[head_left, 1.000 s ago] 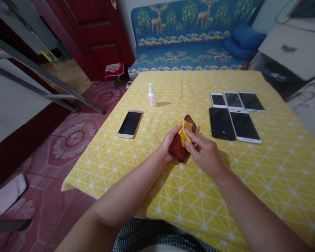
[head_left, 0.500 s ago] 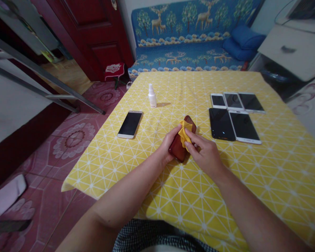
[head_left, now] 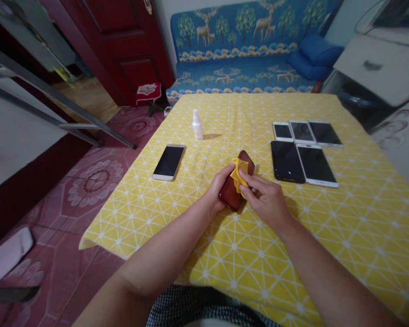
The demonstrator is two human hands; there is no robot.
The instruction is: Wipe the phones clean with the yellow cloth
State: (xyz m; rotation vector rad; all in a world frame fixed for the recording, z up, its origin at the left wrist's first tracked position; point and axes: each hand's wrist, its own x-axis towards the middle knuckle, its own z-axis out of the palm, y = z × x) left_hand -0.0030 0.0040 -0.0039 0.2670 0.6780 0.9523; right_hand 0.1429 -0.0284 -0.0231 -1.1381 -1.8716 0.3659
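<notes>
My left hand (head_left: pixel 218 188) grips a phone in a dark red back case (head_left: pixel 229 195), held tilted just above the yellow tablecloth (head_left: pixel 204 254). My right hand (head_left: pixel 264 197) pinches a yellow cloth (head_left: pixel 240 175) against the top of that case. A white spray bottle (head_left: pixel 197 126) stands farther up the table. A gold-framed phone (head_left: pixel 168 162) lies face up to the left of my hands. To the right, several phones lie face up in a tight group, among them a black one (head_left: pixel 286 161) and a white-framed one (head_left: pixel 316 165).
The table's left edge drops to a pink patterned tile floor (head_left: pixel 92 181). Behind the table stand a blue deer-print sofa (head_left: pixel 238 75) and a dark red door (head_left: pixel 122 45). A white cabinet (head_left: pixel 378 63) stands at the right.
The cloth has shifted slightly on the case, and my fingers have moved with it. The view has tilted a little. The other objects on the table have not moved.
</notes>
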